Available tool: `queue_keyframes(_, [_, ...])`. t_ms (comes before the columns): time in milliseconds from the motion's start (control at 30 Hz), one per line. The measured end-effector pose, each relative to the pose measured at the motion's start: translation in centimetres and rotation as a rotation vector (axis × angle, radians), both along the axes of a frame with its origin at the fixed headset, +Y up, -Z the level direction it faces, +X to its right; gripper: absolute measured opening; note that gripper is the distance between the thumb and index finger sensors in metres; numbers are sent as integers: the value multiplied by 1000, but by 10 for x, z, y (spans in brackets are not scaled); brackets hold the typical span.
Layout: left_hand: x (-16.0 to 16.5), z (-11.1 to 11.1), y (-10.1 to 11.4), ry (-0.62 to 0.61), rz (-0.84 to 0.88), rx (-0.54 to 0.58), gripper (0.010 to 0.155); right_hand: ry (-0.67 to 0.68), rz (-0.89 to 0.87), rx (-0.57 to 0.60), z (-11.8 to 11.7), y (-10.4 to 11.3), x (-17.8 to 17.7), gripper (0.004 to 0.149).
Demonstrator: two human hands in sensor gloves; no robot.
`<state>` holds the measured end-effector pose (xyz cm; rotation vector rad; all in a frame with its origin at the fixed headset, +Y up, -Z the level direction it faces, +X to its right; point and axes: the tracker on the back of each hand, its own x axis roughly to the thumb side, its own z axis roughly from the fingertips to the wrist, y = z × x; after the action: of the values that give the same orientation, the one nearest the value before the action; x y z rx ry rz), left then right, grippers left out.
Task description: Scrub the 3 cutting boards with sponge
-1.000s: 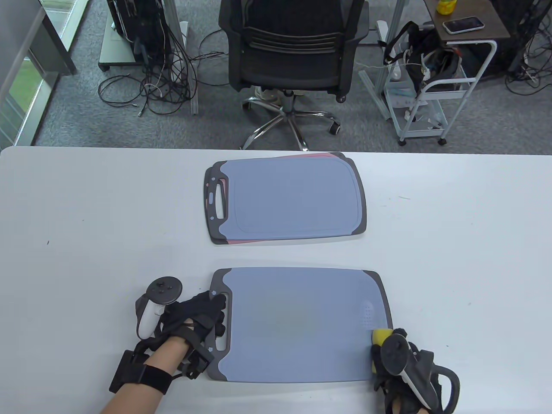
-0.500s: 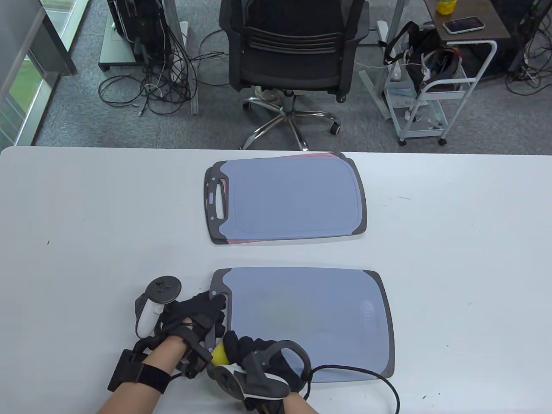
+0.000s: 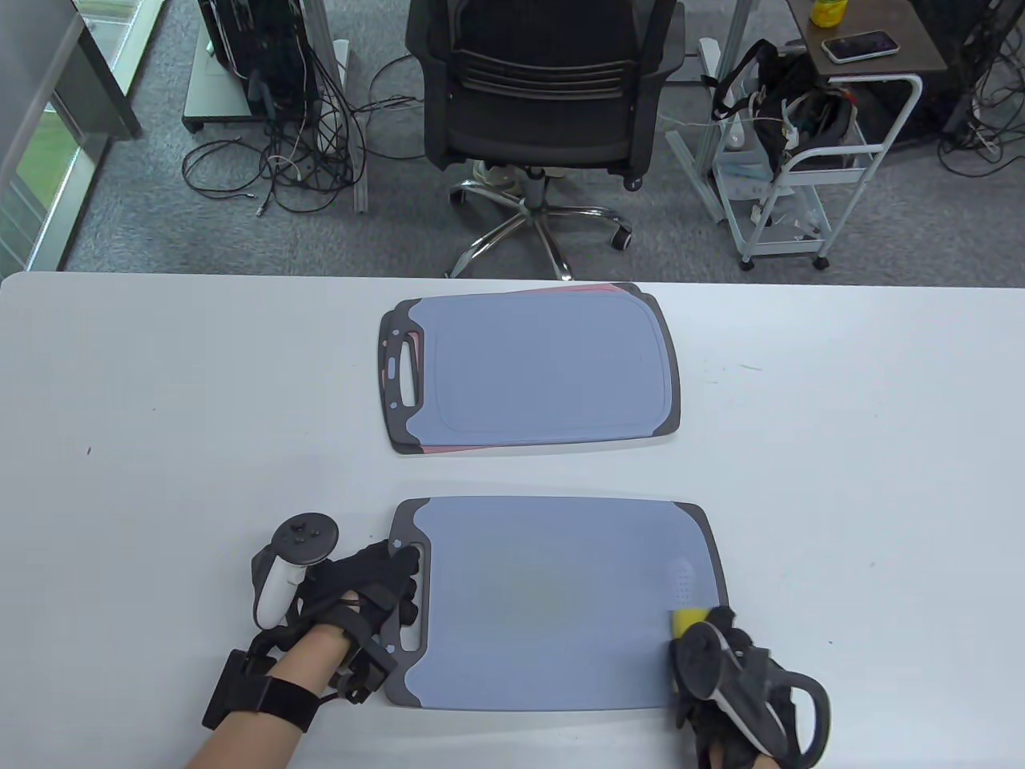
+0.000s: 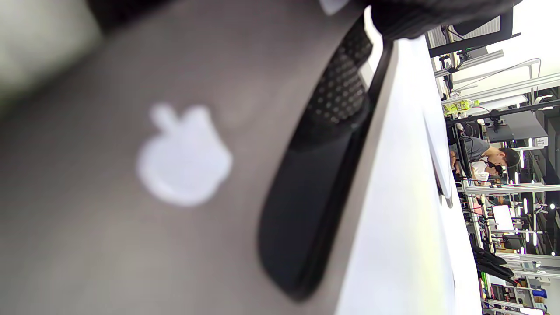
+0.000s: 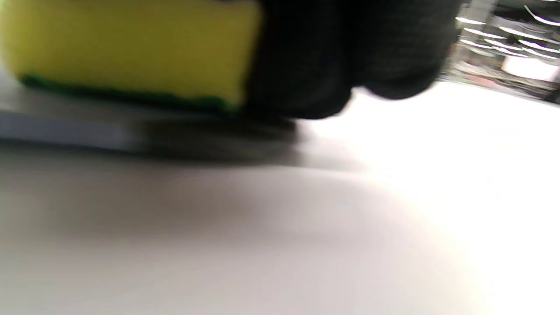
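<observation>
A large blue cutting board (image 3: 552, 601) with dark grey ends lies near the table's front edge. My left hand (image 3: 376, 589) rests on its handle end, fingers over the handle slot; the left wrist view shows that grey handle end (image 4: 183, 175) close up. My right hand (image 3: 721, 649) grips a yellow sponge (image 3: 689, 618) with a green underside (image 5: 131, 52) and presses it on the board's lower right corner. Farther back, a smaller blue cutting board (image 3: 532, 372) lies stacked on a pink cutting board (image 3: 592, 290), of which only thin edges show.
The white table (image 3: 160, 416) stretches wide on both sides of the boards. Beyond its far edge stand a black office chair (image 3: 544, 96), a white cart (image 3: 809, 176) and floor cables.
My right hand with the sponge swept from the board's right end to its lower left by the handle, then back to the lower right corner. My left hand stayed on the handle.
</observation>
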<state>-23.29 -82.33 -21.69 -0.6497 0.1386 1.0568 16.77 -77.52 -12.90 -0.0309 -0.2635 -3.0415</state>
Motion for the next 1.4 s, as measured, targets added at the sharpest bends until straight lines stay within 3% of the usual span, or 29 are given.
queue_keyframes(167, [-1, 0, 0, -4, 13, -5, 54, 383, -80, 90, 4, 7, -148, 75])
queue_keyframes(233, [-1, 0, -1, -8, 25, -11, 54, 554, -69, 87, 11, 10, -195, 76])
queue_keyframes(300, [-1, 0, -1, -7, 21, -8, 54, 605, -75, 97, 16, 11, -211, 75])
queue_keyframes(367, [-1, 0, -1, -7, 20, -7, 54, 604, -35, 119, 17, 11, -206, 75])
queue_keyframes(433, [0, 0, -1, -7, 22, -9, 54, 512, -59, 99, 9, 9, -179, 75])
queue_keyframes(500, [0, 0, -1, -6, 21, -9, 54, 369, -36, 58, 2, 8, -137, 74])
queue_keyframes(667, [0, 1, -1, -3, 13, -5, 54, -135, -31, 30, 10, -2, 22, 74])
queue_keyframes(767, [0, 0, -1, 0, 6, -4, 54, -309, -72, 8, 19, -5, 66, 74])
queue_keyframes(867, [0, 1, -1, 1, 3, -1, 54, -253, -56, 24, 16, -5, 42, 74])
queue_keyframes(900, [0, 0, -1, 2, 7, -4, 54, -165, 59, 34, 13, -1, 23, 74])
queue_keyframes(933, [0, 0, -1, 1, 10, -5, 54, 19, -2, -12, 7, -1, -4, 75])
queue_keyframes(1000, [0, 1, -1, 1, 7, -3, 54, 112, -63, 51, 6, 2, -59, 75])
queue_keyframes(1133, [-1, 0, -1, 1, 11, -4, 54, 457, -79, 73, 16, 8, -169, 76])
queue_keyframes(1200, [-1, 1, -1, 0, 11, -3, 54, 565, -71, 81, 25, 10, -203, 76])
queue_keyframes(1300, [-1, 1, -2, 0, 14, -1, 54, 604, -6, 117, 29, 11, -214, 75])
queue_keyframes(1400, [-1, 1, -2, 0, 16, -3, 54, 435, 14, 69, 16, 9, -160, 75])
